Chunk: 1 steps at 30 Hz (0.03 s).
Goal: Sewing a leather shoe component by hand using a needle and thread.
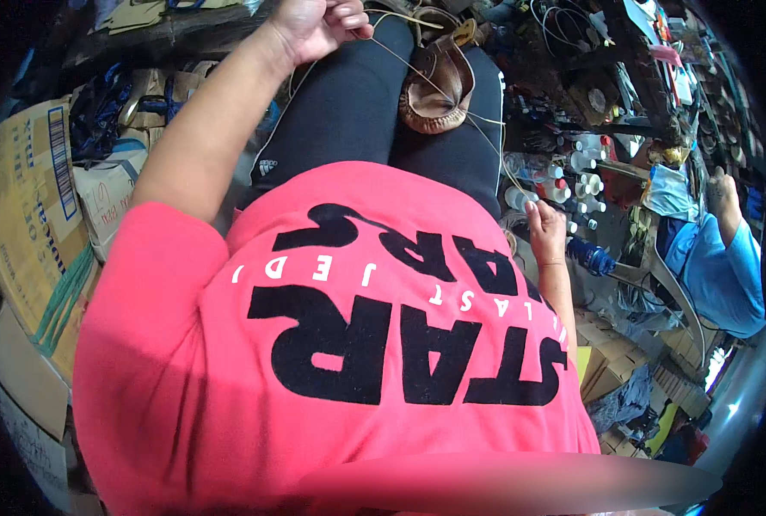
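Between my thighs sits a brown leather shoe (437,93), its gathered, stitched edge toward me. A pale thread (407,63) runs taut from the shoe up to my left hand (321,26), which is raised at the far left with the fingers curled closed on it. On the other side, the thread passes from the shoe down to my right hand (546,230). That hand is closed low beside my right hip, thumb and forefinger pinched at the thread's end. Whether a needle is in either hand is too small to tell.
Cardboard boxes (34,185) with green twine are stacked at my left. Several plastic bottles (582,162) stand close to my right hand. Beyond them are a cluttered wooden rack (658,73) and another person in a blue shirt (720,271). Flattened cardboard (615,348) lies at the right.
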{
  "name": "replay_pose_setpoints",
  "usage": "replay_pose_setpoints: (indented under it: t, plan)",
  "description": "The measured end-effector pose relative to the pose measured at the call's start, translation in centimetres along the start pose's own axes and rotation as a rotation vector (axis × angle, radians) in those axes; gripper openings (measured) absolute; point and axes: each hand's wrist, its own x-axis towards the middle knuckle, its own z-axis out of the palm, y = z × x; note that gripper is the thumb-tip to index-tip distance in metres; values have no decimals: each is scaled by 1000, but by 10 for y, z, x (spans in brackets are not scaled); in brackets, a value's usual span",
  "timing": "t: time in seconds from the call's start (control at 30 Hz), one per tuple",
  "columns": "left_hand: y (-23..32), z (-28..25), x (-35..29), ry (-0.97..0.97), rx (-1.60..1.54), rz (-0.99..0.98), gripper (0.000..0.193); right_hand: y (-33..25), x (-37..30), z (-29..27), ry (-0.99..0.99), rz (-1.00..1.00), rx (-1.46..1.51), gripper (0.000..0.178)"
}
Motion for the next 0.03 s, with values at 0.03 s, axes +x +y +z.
replay_pose_setpoints:
  t: [0.03]
  plan:
    - [5,1,-2,11,181,14,50,3,-3,7,-48,152,300,37]
